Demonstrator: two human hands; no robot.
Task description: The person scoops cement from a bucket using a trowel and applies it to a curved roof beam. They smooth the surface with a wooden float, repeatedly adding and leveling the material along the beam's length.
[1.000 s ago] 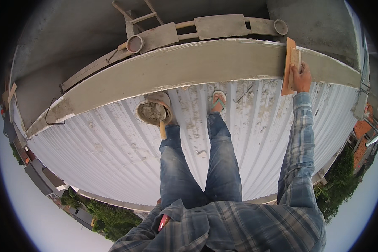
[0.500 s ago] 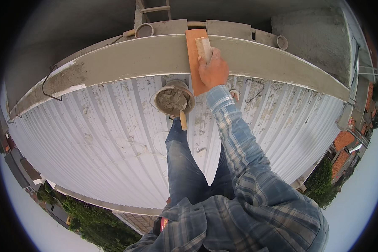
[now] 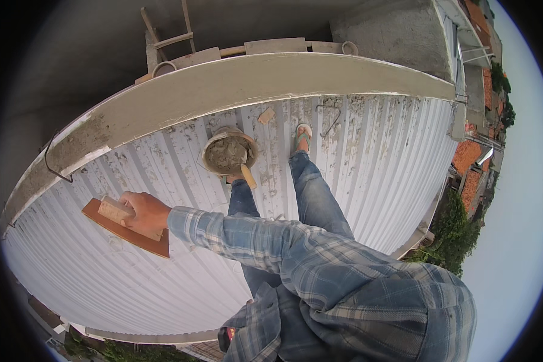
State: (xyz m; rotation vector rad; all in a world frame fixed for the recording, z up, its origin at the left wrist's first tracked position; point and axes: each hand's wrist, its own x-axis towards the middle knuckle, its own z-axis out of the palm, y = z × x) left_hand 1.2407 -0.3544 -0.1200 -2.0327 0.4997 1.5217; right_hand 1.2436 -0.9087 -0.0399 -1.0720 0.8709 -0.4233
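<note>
My right hand (image 3: 146, 214) is closed round the pale block handle of a plastering float (image 3: 128, 236) with a flat orange-brown board. The arm reaches across my body to the left, and the float is over the corrugated metal sheeting (image 3: 181, 271), apart from the wall ledge. A bucket (image 3: 209, 158) of grey mortar (image 3: 226, 152) stands in front of my feet, with a wooden-handled trowel (image 3: 248, 176) resting in it. Beyond it curves the ledge (image 3: 241, 81), its top coated in smooth grey mortar. My left hand is out of view.
A bent metal rod (image 3: 49, 160) hooks over the ledge at left; another wire (image 3: 330, 120) lies on the sheeting. A small broken piece (image 3: 266, 116) lies near the bucket. Behind the ledge are boards (image 3: 276, 45), a wooden ladder (image 3: 174, 40) and two round rims. My sandalled foot (image 3: 303, 139) stands right of the bucket.
My right hand has carried the float off the ledge, down and far to the left, over the sheeting. The view has shifted, and my right foot now shows.
</note>
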